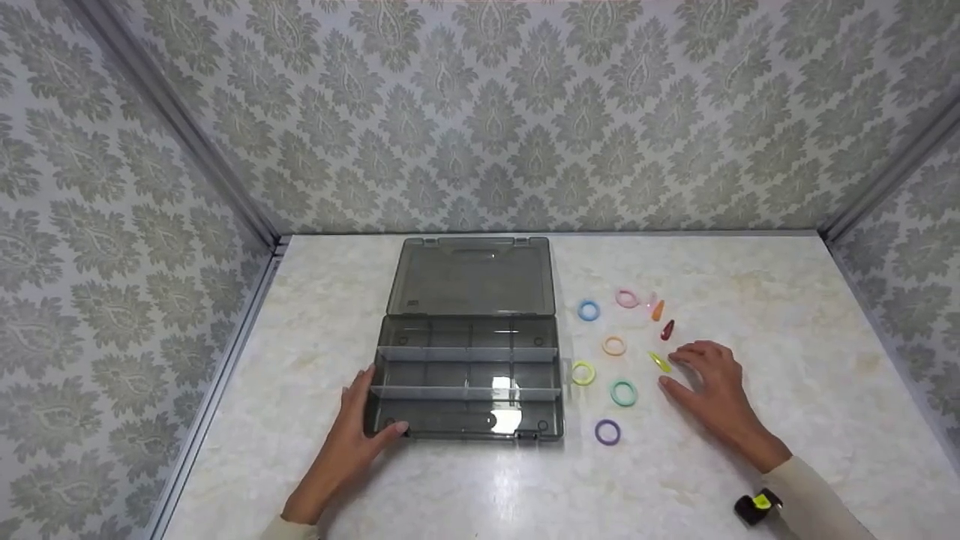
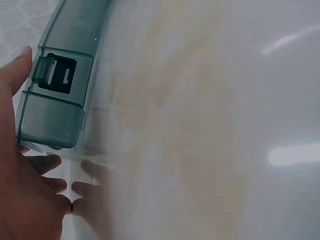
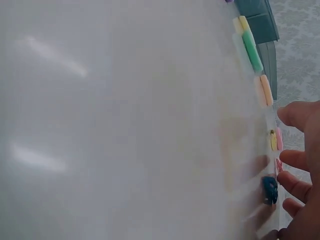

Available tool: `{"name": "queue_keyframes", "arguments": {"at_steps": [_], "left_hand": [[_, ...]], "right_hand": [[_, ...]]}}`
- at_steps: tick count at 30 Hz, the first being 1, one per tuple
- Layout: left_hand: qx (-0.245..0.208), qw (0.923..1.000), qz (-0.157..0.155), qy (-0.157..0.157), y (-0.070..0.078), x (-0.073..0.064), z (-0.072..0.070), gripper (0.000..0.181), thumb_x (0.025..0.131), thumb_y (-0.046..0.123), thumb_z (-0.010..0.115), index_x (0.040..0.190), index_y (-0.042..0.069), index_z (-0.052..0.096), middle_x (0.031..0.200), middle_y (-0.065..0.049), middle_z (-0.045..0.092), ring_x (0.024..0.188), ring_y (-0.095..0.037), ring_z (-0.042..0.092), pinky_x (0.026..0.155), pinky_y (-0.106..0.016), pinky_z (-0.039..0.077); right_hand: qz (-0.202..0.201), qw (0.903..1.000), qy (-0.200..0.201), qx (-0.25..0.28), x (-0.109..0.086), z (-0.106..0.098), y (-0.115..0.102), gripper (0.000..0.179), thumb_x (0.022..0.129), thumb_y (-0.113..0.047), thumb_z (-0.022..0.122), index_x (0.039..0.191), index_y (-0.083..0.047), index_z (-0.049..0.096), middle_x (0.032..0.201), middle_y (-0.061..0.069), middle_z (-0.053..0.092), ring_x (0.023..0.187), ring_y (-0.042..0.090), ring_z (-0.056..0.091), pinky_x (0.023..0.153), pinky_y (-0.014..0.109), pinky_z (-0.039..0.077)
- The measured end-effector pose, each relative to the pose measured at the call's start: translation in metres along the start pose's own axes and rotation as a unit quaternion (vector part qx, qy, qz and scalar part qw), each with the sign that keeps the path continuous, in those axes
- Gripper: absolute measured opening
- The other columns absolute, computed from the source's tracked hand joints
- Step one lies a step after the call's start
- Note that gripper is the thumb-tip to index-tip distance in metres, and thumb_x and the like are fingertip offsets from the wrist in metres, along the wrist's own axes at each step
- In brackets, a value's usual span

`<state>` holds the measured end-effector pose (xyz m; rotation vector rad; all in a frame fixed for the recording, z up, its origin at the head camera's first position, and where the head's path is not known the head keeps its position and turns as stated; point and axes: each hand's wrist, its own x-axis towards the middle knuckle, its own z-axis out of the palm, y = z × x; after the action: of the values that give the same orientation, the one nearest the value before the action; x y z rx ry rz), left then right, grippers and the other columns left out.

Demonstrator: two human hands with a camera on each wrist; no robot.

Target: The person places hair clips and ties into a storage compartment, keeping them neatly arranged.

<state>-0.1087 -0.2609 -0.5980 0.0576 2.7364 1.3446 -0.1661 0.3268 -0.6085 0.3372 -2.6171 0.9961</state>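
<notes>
A grey see-through compartment box [image 1: 469,375] lies with its lid [image 1: 476,277] folded back. My left hand [image 1: 351,420] holds its front left corner, thumb at the front edge and fingers along the left side. In the left wrist view the box's latch [image 2: 61,74] shows beside the thumb. My right hand [image 1: 712,386] hovers with fingers spread and holds nothing. Just left of its fingertips lies a yellow-green hair clip [image 1: 660,361]. Behind that clip lie a dark red clip [image 1: 667,330], an orange clip [image 1: 658,310] and a pale pink clip [image 1: 651,300].
Between box and clips lie hair ties: blue [image 1: 589,310], pink [image 1: 627,298], peach [image 1: 614,346], yellow [image 1: 583,373], green [image 1: 623,392] and purple [image 1: 607,431]. Two dividers split the box into long rows. Patterned walls [image 1: 487,112] border the marbled table [image 1: 480,495] at the back and sides.
</notes>
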Motion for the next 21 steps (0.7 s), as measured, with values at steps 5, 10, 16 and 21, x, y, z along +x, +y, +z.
{"name": "queue_keyframes", "arguments": {"at_steps": [5, 10, 16, 21], "left_hand": [[-0.007, 0.9998, 0.014, 0.011, -0.004, 0.003, 0.003, 0.11, 0.099, 0.048, 0.083, 0.178, 0.016, 0.013, 0.183, -0.024, 0.006, 0.167, -0.054, -0.004, 0.13, -0.076, 0.006], [-0.023, 0.9995, 0.008, 0.018, -0.003, 0.003, 0.007, 0.114, 0.096, 0.044, 0.087, 0.179, 0.018, 0.013, 0.183, -0.022, 0.008, 0.165, -0.056, -0.009, 0.127, -0.08, 0.007], [-0.028, 0.9991, -0.023, 0.024, 0.0, 0.005, 0.011, 0.125, 0.09, 0.045, 0.093, 0.179, 0.019, 0.01, 0.184, -0.022, 0.008, 0.166, -0.055, -0.011, 0.128, -0.079, 0.009], [-0.034, 0.9984, -0.036, 0.028, 0.0, 0.003, 0.013, 0.128, 0.087, 0.046, 0.095, 0.179, 0.019, 0.011, 0.183, -0.022, 0.01, 0.167, -0.053, -0.009, 0.129, -0.078, 0.01]], "right_hand": [[0.008, 0.9999, 0.013, 0.001, 0.001, 0.007, -0.002, 0.032, 0.086, -0.009, 0.095, 0.114, -0.002, 0.081, 0.123, 0.019, 0.066, 0.128, 0.042, 0.048, 0.107, 0.069, 0.03], [0.021, 0.9996, 0.02, 0.0, 0.003, 0.016, -0.004, 0.029, 0.087, -0.009, 0.094, 0.112, -0.003, 0.082, 0.121, 0.016, 0.065, 0.127, 0.04, 0.049, 0.108, 0.067, 0.028], [0.026, 0.9988, 0.042, -0.004, 0.005, 0.021, -0.004, 0.028, 0.085, -0.006, 0.094, 0.11, -0.002, 0.082, 0.119, 0.018, 0.066, 0.125, 0.042, 0.049, 0.106, 0.068, 0.028], [0.031, 0.9981, 0.053, 0.003, 0.004, 0.024, -0.003, 0.026, 0.085, -0.006, 0.095, 0.108, -0.002, 0.082, 0.118, 0.018, 0.066, 0.124, 0.042, 0.049, 0.108, 0.069, 0.027]]}}
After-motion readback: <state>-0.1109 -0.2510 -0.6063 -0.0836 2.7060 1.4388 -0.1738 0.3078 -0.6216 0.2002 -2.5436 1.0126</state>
